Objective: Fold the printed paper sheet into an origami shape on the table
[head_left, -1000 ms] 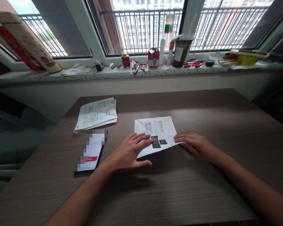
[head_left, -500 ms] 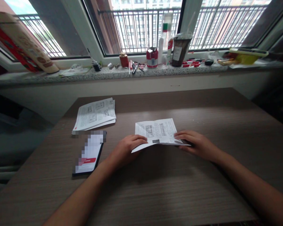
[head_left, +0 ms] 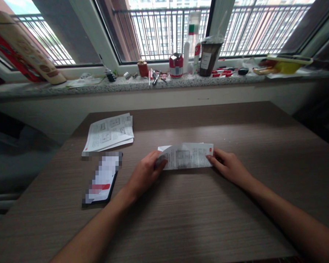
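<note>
A printed paper sheet [head_left: 190, 156], folded over into a narrow strip, stands up slightly from the brown table between my two hands. My left hand [head_left: 146, 171] pinches its left end, thumb in front and fingers behind. At the right end, my right hand [head_left: 229, 164] grips the paper, with its thumb on the near face close to a small red mark. The fold's left part curves a little. Further left, a stack of printed sheets [head_left: 109, 133] lies on the table, and a phone [head_left: 105, 179] with a lit screen rests below it, near my left forearm.
The wooden table [head_left: 186, 223] ends at a wall under a granite windowsill [head_left: 84, 87]. On the sill stand a red can [head_left: 176, 65], a clear bottle [head_left: 193, 44], a dark drink cup [head_left: 209, 58], a yellow container [head_left: 289, 65] and a long red-and-tan package [head_left: 24, 51].
The paper's near part has been lifted and folded over away from me, so a printed outer face now shows. My thumbs have come to the front of it.
</note>
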### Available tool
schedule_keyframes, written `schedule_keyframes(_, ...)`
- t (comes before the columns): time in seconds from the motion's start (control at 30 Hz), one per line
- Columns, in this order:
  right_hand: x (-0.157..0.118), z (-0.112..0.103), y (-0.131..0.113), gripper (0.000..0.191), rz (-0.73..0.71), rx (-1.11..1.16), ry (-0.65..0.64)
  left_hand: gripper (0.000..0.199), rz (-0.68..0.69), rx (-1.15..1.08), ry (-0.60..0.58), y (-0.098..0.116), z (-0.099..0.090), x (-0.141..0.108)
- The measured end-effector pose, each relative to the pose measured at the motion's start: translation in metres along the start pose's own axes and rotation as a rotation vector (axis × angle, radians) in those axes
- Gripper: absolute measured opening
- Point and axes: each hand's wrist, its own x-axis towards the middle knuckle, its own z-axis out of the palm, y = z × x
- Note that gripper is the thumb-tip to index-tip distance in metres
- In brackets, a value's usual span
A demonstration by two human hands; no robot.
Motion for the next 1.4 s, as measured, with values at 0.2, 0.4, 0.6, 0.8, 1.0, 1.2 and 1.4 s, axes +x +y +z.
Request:
schedule_keyframes(0.2, 0.004, 0.006, 0.002, 0.025, 0.086, -0.084, 0.037, 0.036, -0.159, 0.155, 0.067, 0.000, 0.010, 0.003)
schedule_keyframes(0.4, 0.007, 0.011, 0.011, 0.027, 0.102, -0.196, 0.083, 0.074, -0.139, 0.284, 0.135, -0.003, 0.016, 0.001)
schedule_keyframes(0.6, 0.006, 0.012, 0.010, 0.037, -0.018, -0.260, 0.091, 0.054, 0.049, 0.408, 0.106, 0.002, 0.013, 0.001)
schedule_keyframes(0.8, -0.003, 0.011, 0.009, 0.032, -0.143, -0.290, -0.009, 0.056, 0.244, 0.336, -0.205, 0.004, 0.011, -0.006)
schedule_keyframes(1.0, 0.001, 0.000, 0.002, 0.028, -0.179, -0.246, -0.048, 0.055, 0.296, 0.332, -0.280, 0.016, 0.010, -0.012)
schedule_keyframes(1.2, 0.029, 0.005, -0.013, 0.019, -0.227, -0.305, -0.049, 0.046, 0.314, 0.361, -0.234, 0.021, 0.013, -0.014)
schedule_keyframes(1.4, 0.058, 0.033, -0.023, 0.019, -0.219, -0.293, -0.052, 0.046, 0.303, 0.382, -0.224, 0.020, 0.015, -0.017)
